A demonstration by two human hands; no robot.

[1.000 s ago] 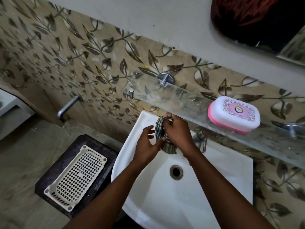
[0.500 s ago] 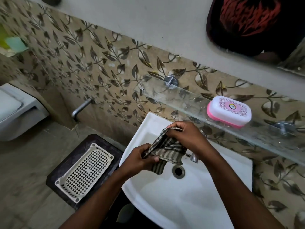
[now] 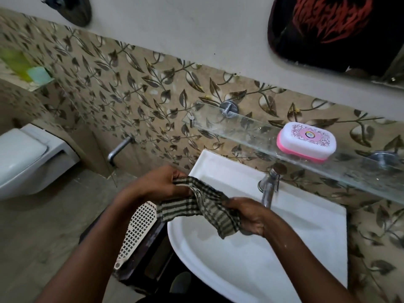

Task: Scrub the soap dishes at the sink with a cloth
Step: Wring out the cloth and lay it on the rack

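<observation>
The left hand [image 3: 161,182] gripped the upper end of the striped cloth [image 3: 205,206], and the right hand [image 3: 249,215] clutched its lower end near the tap [image 3: 269,189]. The cloth stretched between them over the sink [image 3: 284,248]. The pink-and-white soap dish [image 3: 306,141] sat closed on the glass shelf [image 3: 251,125], toward its right end, well apart from the cloth.

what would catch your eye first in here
The striped cloth, gripped between the left hand and the right hand over the white sink, draws the eye first. Next comes the pink and white soap dish, closed, on the glass shelf above the tap.
</observation>
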